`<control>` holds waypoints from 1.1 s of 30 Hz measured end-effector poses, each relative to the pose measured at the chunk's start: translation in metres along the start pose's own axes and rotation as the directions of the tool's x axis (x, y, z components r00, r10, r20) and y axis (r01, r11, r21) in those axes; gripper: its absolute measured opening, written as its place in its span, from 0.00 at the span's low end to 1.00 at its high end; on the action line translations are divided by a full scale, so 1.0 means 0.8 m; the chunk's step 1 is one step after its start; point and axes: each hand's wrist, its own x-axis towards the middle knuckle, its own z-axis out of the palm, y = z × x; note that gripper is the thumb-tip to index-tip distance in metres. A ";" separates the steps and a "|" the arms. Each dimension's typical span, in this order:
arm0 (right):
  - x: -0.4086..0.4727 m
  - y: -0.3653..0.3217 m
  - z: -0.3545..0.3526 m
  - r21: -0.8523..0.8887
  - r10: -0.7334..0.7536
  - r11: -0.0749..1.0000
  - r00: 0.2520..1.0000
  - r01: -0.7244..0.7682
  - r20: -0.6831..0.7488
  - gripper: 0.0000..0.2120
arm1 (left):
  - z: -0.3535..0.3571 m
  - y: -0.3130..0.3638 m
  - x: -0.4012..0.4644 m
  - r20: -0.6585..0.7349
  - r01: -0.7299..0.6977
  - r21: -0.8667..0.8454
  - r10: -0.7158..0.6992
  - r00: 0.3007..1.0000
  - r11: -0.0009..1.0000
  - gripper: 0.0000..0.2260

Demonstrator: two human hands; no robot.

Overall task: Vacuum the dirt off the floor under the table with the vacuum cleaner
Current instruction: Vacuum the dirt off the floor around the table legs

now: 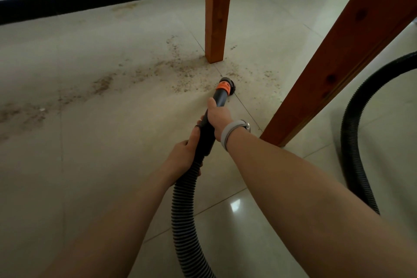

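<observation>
Both hands grasp the vacuum wand (208, 124): right hand (218, 119) forward, left hand (187, 153) behind at the hose (182, 207) joint. Nozzle (224, 87) is on the floor (90, 165), at the edge of the dirt (140, 74) trail, between two desk legs (216, 13).

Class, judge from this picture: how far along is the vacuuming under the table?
Early on. Done: a cleaner strip of floor just behind the nozzle. In hand: both hands grip the wand, right hand ahead of left hand, nozzle at the dirt's edge. Left: the dirt trail running leftward and scatter around the table leg.
</observation>
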 end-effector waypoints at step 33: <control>-0.018 0.015 0.071 0.057 -0.034 0.998 0.999 0.036 -0.035 0.25 | -0.051 -0.021 -0.013 -0.029 -0.021 -0.076 0.019 0.999 0.997 0.32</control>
